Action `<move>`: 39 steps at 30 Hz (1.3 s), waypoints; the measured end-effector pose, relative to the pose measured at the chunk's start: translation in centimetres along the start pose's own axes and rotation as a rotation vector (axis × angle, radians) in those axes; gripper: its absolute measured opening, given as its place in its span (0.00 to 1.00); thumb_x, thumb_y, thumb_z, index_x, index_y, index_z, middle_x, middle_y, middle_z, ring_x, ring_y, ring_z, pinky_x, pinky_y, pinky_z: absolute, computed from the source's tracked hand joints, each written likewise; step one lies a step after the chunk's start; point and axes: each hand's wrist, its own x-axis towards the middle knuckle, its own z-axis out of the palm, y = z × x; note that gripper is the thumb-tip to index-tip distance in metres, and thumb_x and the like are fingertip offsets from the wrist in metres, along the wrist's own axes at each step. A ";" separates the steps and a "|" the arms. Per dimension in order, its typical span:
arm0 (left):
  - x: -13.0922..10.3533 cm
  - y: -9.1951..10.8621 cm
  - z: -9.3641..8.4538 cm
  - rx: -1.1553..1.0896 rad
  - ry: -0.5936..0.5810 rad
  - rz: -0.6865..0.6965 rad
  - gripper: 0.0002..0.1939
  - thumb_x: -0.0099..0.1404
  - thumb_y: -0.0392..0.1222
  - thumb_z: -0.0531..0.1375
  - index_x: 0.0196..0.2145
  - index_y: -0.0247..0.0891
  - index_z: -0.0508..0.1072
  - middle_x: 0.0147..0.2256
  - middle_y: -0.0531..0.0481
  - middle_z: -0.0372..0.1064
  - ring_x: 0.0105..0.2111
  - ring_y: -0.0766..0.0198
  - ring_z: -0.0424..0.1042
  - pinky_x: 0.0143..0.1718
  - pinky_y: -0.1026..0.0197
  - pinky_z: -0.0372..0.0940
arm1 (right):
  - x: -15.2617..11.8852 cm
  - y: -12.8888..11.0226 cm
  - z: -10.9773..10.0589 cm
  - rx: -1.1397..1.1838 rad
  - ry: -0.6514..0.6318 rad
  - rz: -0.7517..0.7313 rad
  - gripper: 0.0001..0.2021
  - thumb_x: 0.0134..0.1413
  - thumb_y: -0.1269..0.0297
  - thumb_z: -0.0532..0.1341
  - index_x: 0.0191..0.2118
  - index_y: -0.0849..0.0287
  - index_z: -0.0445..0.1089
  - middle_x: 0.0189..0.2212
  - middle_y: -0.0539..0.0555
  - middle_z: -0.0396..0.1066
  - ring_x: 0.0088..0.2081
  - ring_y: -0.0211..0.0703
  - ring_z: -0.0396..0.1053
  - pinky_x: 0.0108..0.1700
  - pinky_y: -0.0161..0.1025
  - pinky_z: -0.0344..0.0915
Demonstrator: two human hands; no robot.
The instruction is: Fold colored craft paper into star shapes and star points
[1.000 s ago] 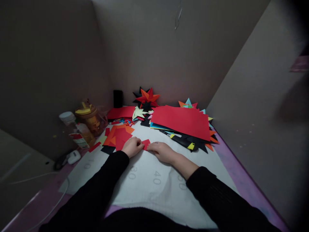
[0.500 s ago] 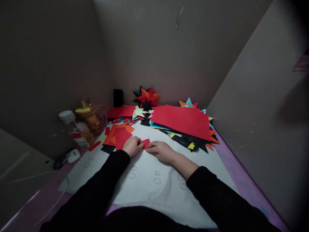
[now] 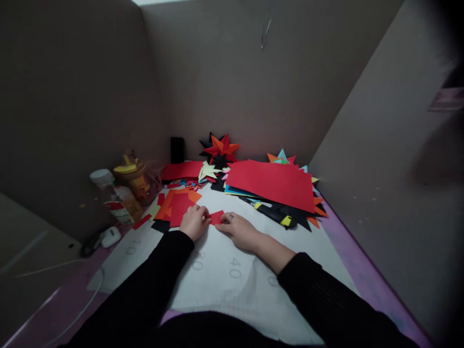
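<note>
A small piece of red paper lies on the white sheet between my hands. My left hand pinches its left end, with fingers bent and close together. On the right end, my right hand has its thumb and fingers closed on the paper; a ring shows on one finger. Just beyond my left hand are larger red sheets over orange paper, with black paper partly underneath.
Large red sheets lie at the back right above a black-and-yellow cutter. Folded paper stars stand by the wall. At left are a bottle, an orange cup and a white case.
My hands have moved slightly apart, so more of the small red paper shows between them. The view has shifted a little.
</note>
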 end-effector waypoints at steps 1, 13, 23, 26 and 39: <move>0.0 -0.1 0.0 -0.003 0.001 0.008 0.06 0.60 0.42 0.57 0.34 0.40 0.71 0.36 0.45 0.65 0.37 0.56 0.63 0.37 0.59 0.57 | -0.1 0.3 0.2 0.039 0.033 0.001 0.13 0.57 0.70 0.56 0.43 0.52 0.74 0.42 0.57 0.66 0.43 0.45 0.61 0.45 0.41 0.60; -0.3 -0.6 0.5 -0.030 0.090 0.030 0.08 0.59 0.45 0.58 0.31 0.38 0.72 0.34 0.45 0.66 0.37 0.54 0.64 0.39 0.55 0.58 | 0.0 0.4 0.6 0.232 0.182 0.068 0.21 0.47 0.81 0.54 0.44 0.55 0.74 0.41 0.57 0.72 0.45 0.47 0.64 0.49 0.46 0.62; -0.3 0.5 0.4 -0.785 0.153 0.060 0.19 0.59 0.44 0.58 0.47 0.37 0.61 0.40 0.44 0.68 0.38 0.61 0.69 0.34 0.61 0.62 | 0.8 0.0 0.2 0.736 0.485 0.429 0.07 0.46 0.72 0.56 0.32 0.58 0.68 0.27 0.49 0.70 0.30 0.39 0.68 0.34 0.37 0.65; -0.5 1.0 0.7 -0.898 0.038 0.069 0.22 0.58 0.44 0.60 0.48 0.37 0.60 0.36 0.47 0.69 0.33 0.64 0.69 0.32 0.63 0.62 | 0.7 0.0 0.5 0.818 0.434 0.391 0.13 0.47 0.72 0.55 0.41 0.57 0.65 0.29 0.48 0.68 0.32 0.39 0.68 0.35 0.36 0.64; -0.4 1.6 1.8 -1.156 -0.077 -0.138 0.18 0.52 0.44 0.64 0.38 0.37 0.62 0.20 0.58 0.64 0.18 0.69 0.64 0.20 0.68 0.58 | 0.7 0.1 0.4 0.893 0.462 0.288 0.12 0.44 0.76 0.52 0.34 0.58 0.66 0.30 0.49 0.68 0.33 0.38 0.67 0.38 0.37 0.63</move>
